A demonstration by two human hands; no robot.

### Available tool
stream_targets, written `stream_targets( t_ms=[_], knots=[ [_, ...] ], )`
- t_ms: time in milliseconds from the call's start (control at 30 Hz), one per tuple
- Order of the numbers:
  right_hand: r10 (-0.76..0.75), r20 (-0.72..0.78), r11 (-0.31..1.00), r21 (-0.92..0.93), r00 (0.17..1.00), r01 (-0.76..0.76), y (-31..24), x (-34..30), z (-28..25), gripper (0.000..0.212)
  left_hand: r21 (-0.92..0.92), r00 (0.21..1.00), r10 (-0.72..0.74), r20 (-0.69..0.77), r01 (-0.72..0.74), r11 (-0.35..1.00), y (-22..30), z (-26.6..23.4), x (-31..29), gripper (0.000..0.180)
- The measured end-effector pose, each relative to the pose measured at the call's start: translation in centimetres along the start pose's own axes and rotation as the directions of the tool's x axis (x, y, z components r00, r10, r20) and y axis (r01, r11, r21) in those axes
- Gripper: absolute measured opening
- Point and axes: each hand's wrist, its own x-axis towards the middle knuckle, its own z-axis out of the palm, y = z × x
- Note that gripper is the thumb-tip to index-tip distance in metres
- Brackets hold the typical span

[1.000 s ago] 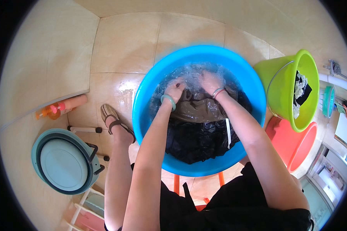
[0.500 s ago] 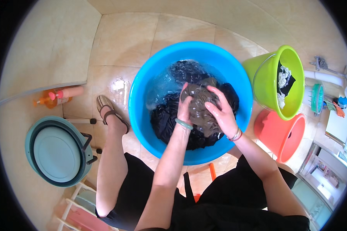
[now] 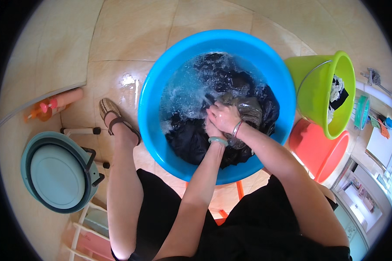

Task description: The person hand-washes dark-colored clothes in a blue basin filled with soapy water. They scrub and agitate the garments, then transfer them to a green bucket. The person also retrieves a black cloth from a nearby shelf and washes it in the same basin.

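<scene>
A large blue basin (image 3: 149,114) holds water, suds and a heap of dark wet clothes (image 3: 188,141). A grey-brown wet cloth (image 3: 249,109) lies on the heap, against my right hand and wrist. My right hand (image 3: 224,117) crosses over my left, its fingers curled; what they close on is hidden. Under it, my left hand (image 3: 212,129) is down on the dark clothes, its fingers mostly covered. A green bangle (image 3: 218,140) circles my left wrist, and a thin metal bracelet (image 3: 237,128) my right.
Right of the basin stand a lime-green bucket (image 3: 309,76) with black and white cloths inside and a coral-red bucket (image 3: 311,145). At left are a grey-blue folding basin (image 3: 56,174), pink and orange pump bottles (image 3: 59,103) and a white rack (image 3: 79,230). The tiled floor (image 3: 117,89) shines wet.
My hands were apart, with the grey-brown cloth bunched between them. Now they are together, right over left, and the cloth lies to their right. The view has shifted slightly.
</scene>
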Motion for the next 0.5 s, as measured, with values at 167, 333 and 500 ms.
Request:
stream_targets(
  t_ms=[167, 333, 500],
  knots=[
    [0.142, 0.13, 0.983, -0.133, 0.981, -0.124, -3.2, 0.2, -3.9, 0.02, 0.713, 0.992, 0.034, 0.123, -0.112, 0.692, -0.9, -2.0, 2.8, 0.033],
    [0.027, 0.134, 1.0, 0.007, 0.991, -0.028, -5.1, -7.6, -8.4, 0.014, -0.122, 0.906, -0.423, 0.022, 0.422, 0.898, 1.2, -0.3, 1.4, 0.042],
    [0.157, 0.124, 0.97, -0.205, 0.98, -0.129, -2.4, 1.5, -1.6, 0.017, -0.306, 0.977, -0.189, 0.102, 0.212, 0.928, 1.7, 1.0, 0.5, 0.034]
  ],
)
